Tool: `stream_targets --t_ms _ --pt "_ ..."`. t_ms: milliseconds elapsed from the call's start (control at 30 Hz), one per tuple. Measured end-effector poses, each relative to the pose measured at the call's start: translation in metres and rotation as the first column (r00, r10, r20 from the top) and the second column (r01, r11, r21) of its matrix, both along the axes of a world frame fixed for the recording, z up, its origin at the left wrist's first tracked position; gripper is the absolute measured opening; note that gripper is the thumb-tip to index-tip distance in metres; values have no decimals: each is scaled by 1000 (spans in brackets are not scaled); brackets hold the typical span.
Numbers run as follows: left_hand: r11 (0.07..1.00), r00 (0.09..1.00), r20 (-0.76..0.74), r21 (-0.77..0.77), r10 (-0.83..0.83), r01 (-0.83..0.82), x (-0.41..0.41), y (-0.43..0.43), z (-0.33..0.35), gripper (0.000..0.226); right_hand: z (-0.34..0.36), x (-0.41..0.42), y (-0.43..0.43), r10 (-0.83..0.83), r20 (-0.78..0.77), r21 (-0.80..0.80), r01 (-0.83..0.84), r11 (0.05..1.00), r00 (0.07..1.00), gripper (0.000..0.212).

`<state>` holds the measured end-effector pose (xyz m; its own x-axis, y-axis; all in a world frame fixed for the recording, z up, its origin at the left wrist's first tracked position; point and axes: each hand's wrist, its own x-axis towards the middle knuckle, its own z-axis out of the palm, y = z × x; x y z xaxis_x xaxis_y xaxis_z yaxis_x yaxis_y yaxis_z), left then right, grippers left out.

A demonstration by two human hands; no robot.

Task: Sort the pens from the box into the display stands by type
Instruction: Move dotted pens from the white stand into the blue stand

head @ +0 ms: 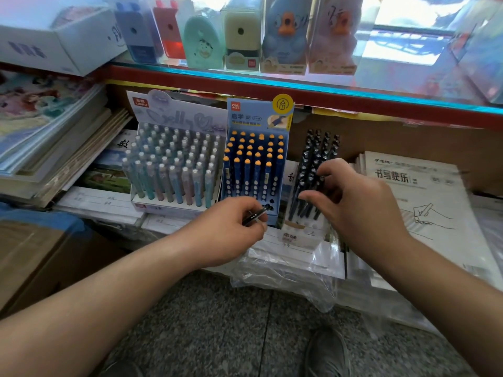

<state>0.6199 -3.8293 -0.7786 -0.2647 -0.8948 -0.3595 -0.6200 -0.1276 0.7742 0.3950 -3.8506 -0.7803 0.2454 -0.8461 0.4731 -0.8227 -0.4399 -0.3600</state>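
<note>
Three display stands stand side by side on stacked notebooks. The left white stand point(141, 206) holds several pastel pens. The middle blue stand point(272, 210) holds several blue pens with orange tops. The right stand point(299, 236) holds several black pens point(318, 151). My left hand point(231, 229) pinches a small black pen point(255, 214) just in front of the blue stand. My right hand point(356, 197) is at the black pens, its fingers curled among their shafts; whether it grips one is unclear.
Notebook stacks point(424, 191) lie to the right and books point(49, 137) to the left. A crumpled clear plastic bag point(288, 278) hangs off the front edge. A red shelf edge point(299, 93) with boxed sharpeners runs overhead. A cardboard box point(32, 257) sits at lower left.
</note>
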Motion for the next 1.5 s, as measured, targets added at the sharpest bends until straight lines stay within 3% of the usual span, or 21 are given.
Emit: stream_targets --t_ms 167,567,767,833,900,1000,1067,1300,1400,1500 --pt "1000 1000 -16 11 3 -3 2 0 0 7 -11 0 0 52 -126 -66 -61 996 991 27" --pt "999 999 18 8 -37 36 1 -4 -7 18 -9 -3 -4 33 -98 -15 -35 999 995 16" --pt "998 998 13 1 -59 59 -1 -2 -9 24 0 -4 0 6 -62 29 -4 1000 998 35" --pt "998 998 -1 -1 -65 65 -1 -1 -8 26 6 -4 7 -18 -6 39 18 999 1000 30" --pt "997 997 -28 2 -78 79 -3 0 -6 26 11 -1 15 -38 132 193 12 981 990 23" --pt "992 991 -40 -15 -125 125 -10 3 -1 27 10 6 24 -90 297 563 -98 821 951 19" --pt "987 987 -48 -38 -155 153 -15 5 2 28 8 8 27 -131 368 667 -163 727 920 20" --pt "977 980 -87 -134 -180 167 -29 12 6 21 9 11 37 -290 601 700 -316 640 745 19" --pt "979 982 -94 -136 -166 153 -32 12 6 20 15 4 34 -363 672 675 -332 659 645 15" --pt "982 989 -65 -145 -129 119 -29 9 2 14 31 -17 24 -412 750 607 -291 740 517 16"
